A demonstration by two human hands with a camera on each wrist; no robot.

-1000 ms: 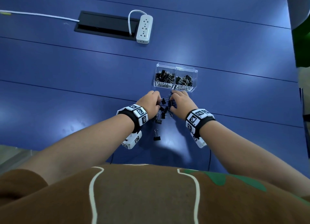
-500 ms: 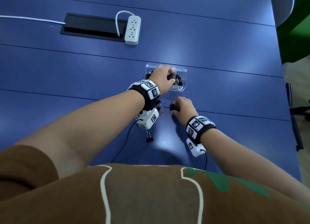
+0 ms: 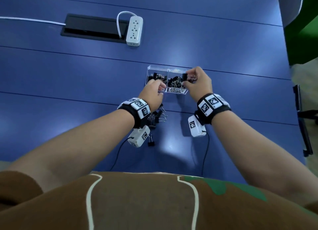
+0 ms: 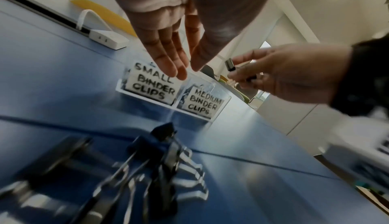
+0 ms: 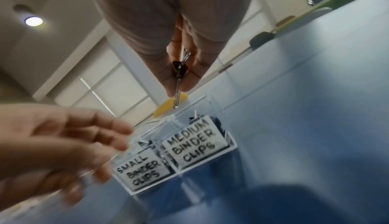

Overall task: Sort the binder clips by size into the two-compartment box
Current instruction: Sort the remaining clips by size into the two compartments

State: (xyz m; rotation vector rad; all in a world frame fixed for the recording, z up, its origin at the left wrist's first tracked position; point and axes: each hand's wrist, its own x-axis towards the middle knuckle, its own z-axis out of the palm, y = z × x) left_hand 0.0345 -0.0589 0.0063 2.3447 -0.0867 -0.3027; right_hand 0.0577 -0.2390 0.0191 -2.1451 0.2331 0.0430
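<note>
A clear two-compartment box (image 3: 177, 71) stands on the blue table, labelled "small binder clips" (image 4: 152, 84) on the left and "medium binder clips" (image 5: 194, 142) on the right; both halves hold black clips. My right hand (image 3: 197, 82) pinches a black binder clip (image 3: 185, 76) (image 5: 180, 68) above the medium compartment. My left hand (image 3: 154, 90) hovers at the small compartment's front, fingers straight and empty (image 4: 168, 61). A pile of loose clips (image 3: 157, 117) (image 4: 164, 157) lies under my left wrist, and one single clip (image 3: 151, 142) lies nearer me.
A white power strip (image 3: 134, 31) and a black cable hatch (image 3: 93, 27) sit far back on the table (image 3: 68, 74). Wrist-camera cables (image 3: 118, 154) trail toward my body. The table's right edge and a green surface (image 3: 306, 31) are at the right.
My left hand has drawn back from over the box and holds nothing. My right hand has risen from the pile with a clip to above the medium compartment.
</note>
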